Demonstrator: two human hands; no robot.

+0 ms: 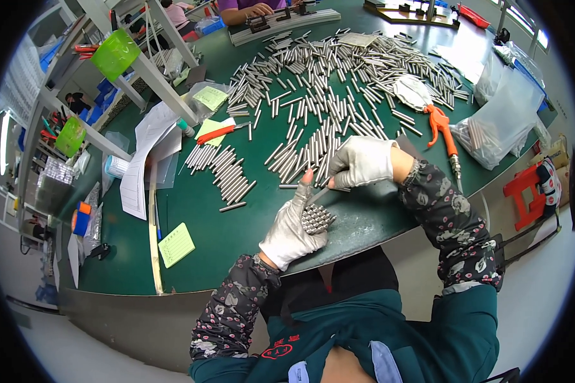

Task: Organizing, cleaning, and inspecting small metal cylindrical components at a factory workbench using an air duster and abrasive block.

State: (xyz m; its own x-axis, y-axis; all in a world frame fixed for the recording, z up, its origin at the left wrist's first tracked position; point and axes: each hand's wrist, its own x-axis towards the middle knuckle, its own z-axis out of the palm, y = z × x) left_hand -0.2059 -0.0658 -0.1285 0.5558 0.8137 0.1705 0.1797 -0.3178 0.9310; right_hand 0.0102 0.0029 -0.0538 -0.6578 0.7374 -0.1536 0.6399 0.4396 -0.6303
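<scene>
My left hand [292, 231], in a white glove with bare fingertips, is wrapped round a bundle of metal pins [317, 219] near the table's front edge. The round ends of the pins face up and to the right. Just above the bundle, my right hand [366, 162], in a similar white glove, is closed in a pinch. A single metal pin [319, 195] slants from its fingertips toward my left thumb. Loose steel pins [310, 148] lie close beyond my hands. A smaller group of pins [231, 177] rests farther left.
A big spread of pins [364, 60] covers the far table. An orange air gun [439, 121] and a plastic bag [501, 118] lie right. Left are an orange-handled cutter [216, 133], papers [144, 166] and a yellow-green note pad [176, 245]. Another person's hand [260, 9] is at the far side.
</scene>
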